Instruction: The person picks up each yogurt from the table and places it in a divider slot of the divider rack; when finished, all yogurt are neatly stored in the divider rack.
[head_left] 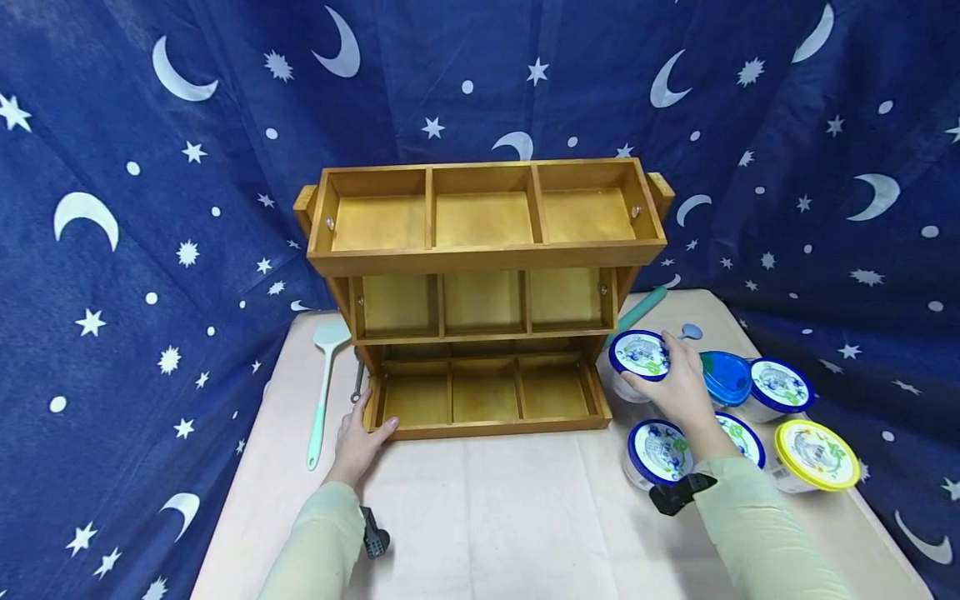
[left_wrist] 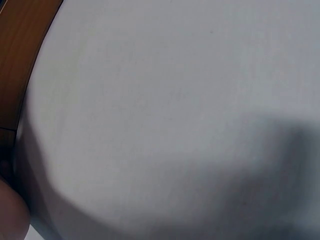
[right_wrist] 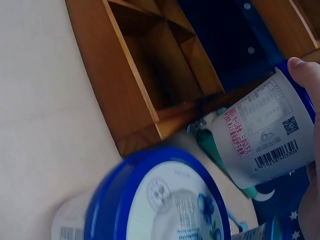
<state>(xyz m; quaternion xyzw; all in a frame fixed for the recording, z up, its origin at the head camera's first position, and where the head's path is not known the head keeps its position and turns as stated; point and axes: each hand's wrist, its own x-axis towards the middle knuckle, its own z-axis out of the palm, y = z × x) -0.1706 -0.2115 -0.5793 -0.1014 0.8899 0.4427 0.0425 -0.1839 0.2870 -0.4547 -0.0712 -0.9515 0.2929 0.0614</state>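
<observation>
My right hand [head_left: 682, 389] grips a white plastic tub with a blue lid [head_left: 640, 356] by its lid, beside the right side of a three-tier wooden rack [head_left: 495, 432]. The right wrist view shows the barcode side of this tub [right_wrist: 265, 132], with the thumb on the lid's rim. My left hand [head_left: 357, 443] rests on the rack's front left corner, thumb along the front edge and fingers at the side. Just below the gripped tub stands another blue-lidded tub [head_left: 660, 452]. The left wrist view catches only a bit of that hand and the rack's edge.
Right of the rack stand more blue-lidded tubs [head_left: 780, 386], a yellow-lidded tub [head_left: 817, 455] and a plain blue lid [head_left: 725, 378]. A green-handled tool [head_left: 642, 307] lies behind them. On the left lie a pale green spatula [head_left: 322, 400] and a dark metal tool [head_left: 358, 379].
</observation>
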